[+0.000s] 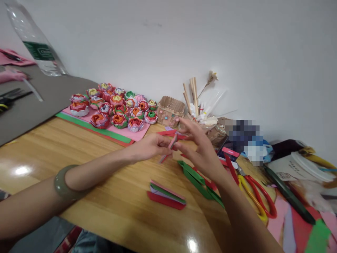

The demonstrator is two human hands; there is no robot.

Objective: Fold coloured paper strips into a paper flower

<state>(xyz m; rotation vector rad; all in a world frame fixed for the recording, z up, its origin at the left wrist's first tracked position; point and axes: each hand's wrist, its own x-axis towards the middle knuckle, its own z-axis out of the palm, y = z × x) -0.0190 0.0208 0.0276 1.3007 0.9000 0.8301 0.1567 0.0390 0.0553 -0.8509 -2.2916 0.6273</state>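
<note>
My left hand (154, 144) is closed on a narrow folded paper strip (165, 154), pinkish with grey-green along its edge, held tilted above the table. My right hand (197, 149) is beside the strip's upper end, fingers spread and thumb tip close to it; whether it touches is hard to tell. Below the hands lies a small stack of folded paper pieces (167, 195) in pink, green, lilac and red. Green folded strips (196, 179) lie under my right hand, with red ones partly hidden behind it.
Several paper flowers (119, 120) stand on coloured sheets (105, 133) at the back left. A cardboard basket (170, 110) and sticks (195, 96) are near the wall. Scissors (256, 196), a dark green pen-like tool (289, 195) and paper scraps (295, 225) lie right. A plastic bottle (39, 45) stands far left.
</note>
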